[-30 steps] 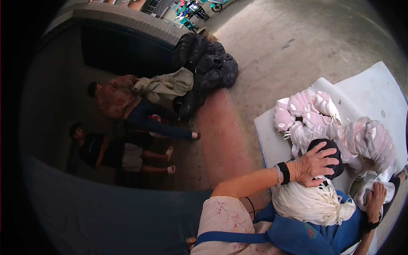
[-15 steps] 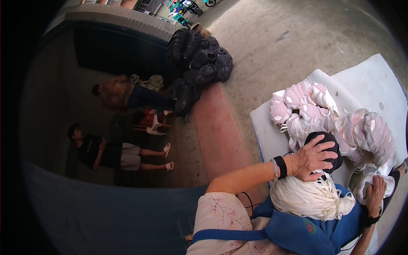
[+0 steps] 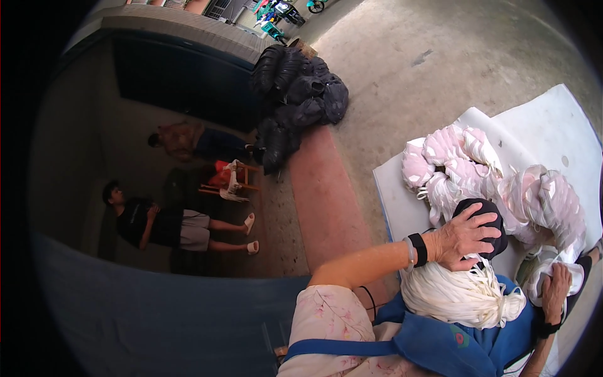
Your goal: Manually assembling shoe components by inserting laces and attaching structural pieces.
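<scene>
My left hand [image 3: 463, 240] lies with spread fingers over a black rounded thing [image 3: 494, 217], which may be my clothed knee; I cannot tell. Below it, a thick bundle of white shoelaces [image 3: 449, 295] hangs over my blue apron [image 3: 433, 342], gathered into a knot at its right end. At the right, my right hand [image 3: 554, 292] is curled onto a white shoe upper [image 3: 539, 273], its thumb side partly hidden. Beyond both hands, pink and white shoe uppers [image 3: 461, 157] lie nested in curved rows.
The uppers lie on a pale sheet [image 3: 534, 122] on the concrete floor. Black filled bags [image 3: 304, 94] are piled by the doorway. In the dark room at left, one person [image 3: 160, 226] stands, another [image 3: 201, 141] is farther back, and a wooden stool [image 3: 235, 182] stands between them.
My hands keep their places while the view shifts slightly. In the dark room, the farther person has moved, and the pale bundle beside them is out of sight.
</scene>
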Motion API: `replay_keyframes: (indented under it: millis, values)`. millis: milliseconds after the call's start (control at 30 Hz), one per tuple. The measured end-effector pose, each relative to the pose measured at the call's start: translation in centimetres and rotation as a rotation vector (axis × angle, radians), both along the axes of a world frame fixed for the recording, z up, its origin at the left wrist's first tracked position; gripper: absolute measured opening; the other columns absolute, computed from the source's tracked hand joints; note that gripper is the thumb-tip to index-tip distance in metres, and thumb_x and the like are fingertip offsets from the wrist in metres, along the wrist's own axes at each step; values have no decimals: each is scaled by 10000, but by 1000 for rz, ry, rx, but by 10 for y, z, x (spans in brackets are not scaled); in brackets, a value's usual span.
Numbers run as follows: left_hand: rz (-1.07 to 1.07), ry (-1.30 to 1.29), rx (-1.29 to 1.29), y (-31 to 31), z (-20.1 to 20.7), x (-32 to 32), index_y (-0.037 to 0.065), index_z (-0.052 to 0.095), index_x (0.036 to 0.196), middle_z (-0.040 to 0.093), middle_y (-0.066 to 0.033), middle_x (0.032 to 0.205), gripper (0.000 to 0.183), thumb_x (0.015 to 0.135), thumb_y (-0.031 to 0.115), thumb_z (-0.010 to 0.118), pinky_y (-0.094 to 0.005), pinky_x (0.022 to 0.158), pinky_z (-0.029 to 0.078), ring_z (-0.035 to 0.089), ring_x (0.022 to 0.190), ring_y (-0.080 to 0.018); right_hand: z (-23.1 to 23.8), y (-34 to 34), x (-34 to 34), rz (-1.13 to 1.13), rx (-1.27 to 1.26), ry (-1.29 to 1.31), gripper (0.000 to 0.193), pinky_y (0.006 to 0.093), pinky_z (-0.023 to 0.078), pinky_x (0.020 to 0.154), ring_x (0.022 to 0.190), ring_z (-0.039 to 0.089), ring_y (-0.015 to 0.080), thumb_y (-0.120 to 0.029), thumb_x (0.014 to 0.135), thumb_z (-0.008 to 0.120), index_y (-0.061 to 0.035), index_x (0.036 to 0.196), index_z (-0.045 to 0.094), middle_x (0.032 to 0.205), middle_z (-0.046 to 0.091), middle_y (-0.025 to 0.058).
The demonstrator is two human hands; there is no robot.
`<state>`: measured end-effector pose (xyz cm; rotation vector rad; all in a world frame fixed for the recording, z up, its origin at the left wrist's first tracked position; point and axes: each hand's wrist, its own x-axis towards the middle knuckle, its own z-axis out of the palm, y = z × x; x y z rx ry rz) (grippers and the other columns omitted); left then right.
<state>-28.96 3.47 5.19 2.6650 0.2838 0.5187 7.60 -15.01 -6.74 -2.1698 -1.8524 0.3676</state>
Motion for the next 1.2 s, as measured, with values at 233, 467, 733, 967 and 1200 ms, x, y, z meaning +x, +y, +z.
replay_keyframes:
  millis: [233, 467, 733, 967, 1200]
  values:
    - [10, -19, -7, 0, -1, 0, 137, 614, 1002, 515, -88, 1291, 407, 611, 226, 681, -617, 1109, 169, 343, 1346, -375, 0, 3, -1, 10, -4, 13, 401, 471, 276, 1082, 1185, 449, 400, -95, 801, 535, 47, 1176, 515, 1189, 531, 233]
    - [-22, -87, 6, 1, -12, 3, 137, 607, 958, 511, -90, 1248, 378, 608, 239, 706, -648, 1086, 182, 343, 1321, -394, -16, -6, 17, 38, -47, -3, 422, 470, 283, 1071, 1199, 435, 418, -144, 864, 480, 59, 1234, 488, 1257, 509, 249]
    - [0, -61, 37, -1, -10, -1, 146, 613, 947, 518, -91, 1243, 350, 621, 244, 693, -639, 1088, 180, 344, 1325, -378, -19, -4, 16, 42, -71, 15, 411, 462, 289, 1069, 1199, 432, 415, -146, 878, 471, 55, 1236, 487, 1275, 500, 249]
    - [-1, -60, 50, -1, -11, 0, 143, 612, 945, 512, -92, 1257, 343, 628, 248, 686, -630, 1092, 178, 339, 1329, -377, -18, -3, 15, 40, -29, 37, 396, 466, 291, 1065, 1184, 439, 409, -135, 865, 482, 52, 1214, 493, 1247, 509, 247]
    - [-8, -57, 56, 1, -9, 2, 142, 607, 950, 514, -92, 1250, 354, 625, 252, 690, -629, 1089, 185, 347, 1320, -384, -16, 0, 15, 42, -27, 63, 385, 470, 292, 1059, 1160, 450, 413, -117, 849, 495, 46, 1198, 495, 1222, 512, 249]
